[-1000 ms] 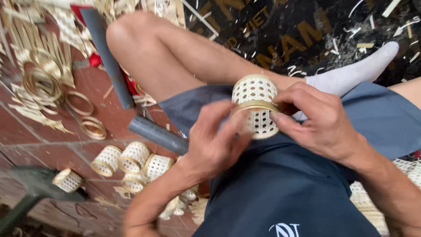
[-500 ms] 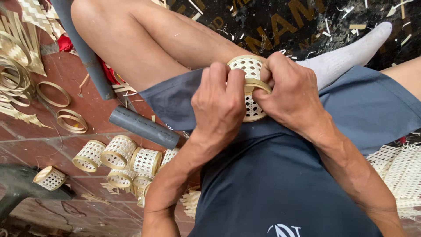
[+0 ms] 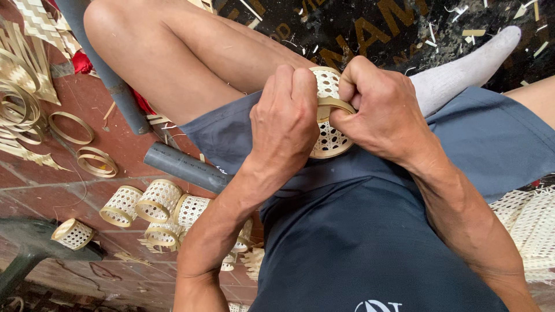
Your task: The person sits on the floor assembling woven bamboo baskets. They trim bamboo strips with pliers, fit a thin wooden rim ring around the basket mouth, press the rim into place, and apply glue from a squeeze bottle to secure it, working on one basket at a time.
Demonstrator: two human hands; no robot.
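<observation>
The dark mat (image 3: 404, 29) spreads beyond both hands, strewn with pale slivers; the red tiled floor (image 3: 52, 185) runs out past the left hand's wrist; the shorts (image 3: 358, 231) lie under both forearms, with a bare thigh (image 3: 173, 58) beyond the left hand and a sock (image 3: 462, 69) beyond the right. A grey pipe (image 3: 185, 167) lies on the floor just outside the left forearm; a longer pipe (image 3: 104, 69) slants farther out, past the thigh. Finished baskets (image 3: 156, 205) cluster on the tiles beside the left forearm, one more basket (image 3: 72, 234) standing apart, farther out; loose hoops (image 3: 87, 150) lie well out from the left hand, near strips of woven bamboo. The left hand (image 3: 286, 121) is clamped over the near side of the basket (image 3: 329, 136), fingers curled across its top; the right hand (image 3: 381, 112) grips the other side, thumb and fingers pinched on the band (image 3: 335, 104) that rings it. That small openwork basket sits between the two hands, above the lap, its round end turned toward the camera.
</observation>
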